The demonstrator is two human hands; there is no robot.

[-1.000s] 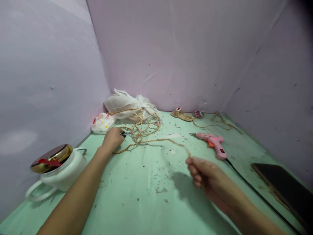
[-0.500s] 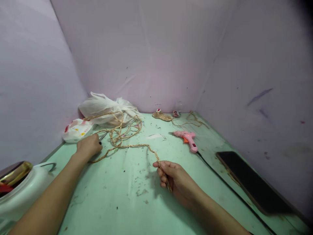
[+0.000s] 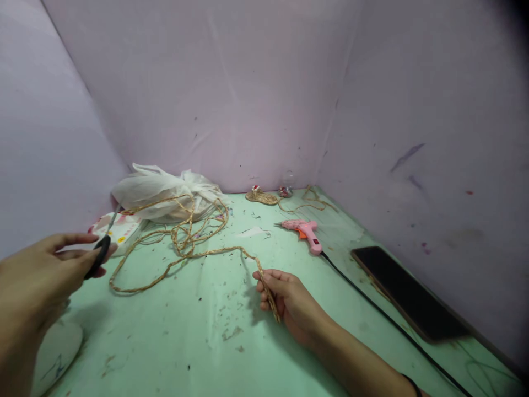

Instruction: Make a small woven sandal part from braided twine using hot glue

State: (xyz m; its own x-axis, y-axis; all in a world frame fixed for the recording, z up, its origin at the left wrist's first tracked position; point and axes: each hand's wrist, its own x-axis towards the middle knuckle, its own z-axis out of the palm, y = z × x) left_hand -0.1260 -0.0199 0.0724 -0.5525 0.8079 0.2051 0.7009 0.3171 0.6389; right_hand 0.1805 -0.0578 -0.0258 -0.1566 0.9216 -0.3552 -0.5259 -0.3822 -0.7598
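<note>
While a green table (image 3: 165,342) spreads beneath everything, a white plastic bag (image 3: 165,193) lies at the back, beside a tangled braided cord (image 3: 219,252). A dark phone (image 3: 407,292) lies at the right. The left hand (image 3: 53,270), now farther from the tangle, grips black-handled scissors (image 3: 100,257); the right hand (image 3: 289,300) stays clamped on the cord's end. Beyond it lies a pink glue gun (image 3: 308,234). Print on the small packet (image 3: 130,229) is unreadable.

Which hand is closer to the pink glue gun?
The right hand. It holds the rope just in front of the glue gun. The left hand is far over to the left, holding scissors.
</note>
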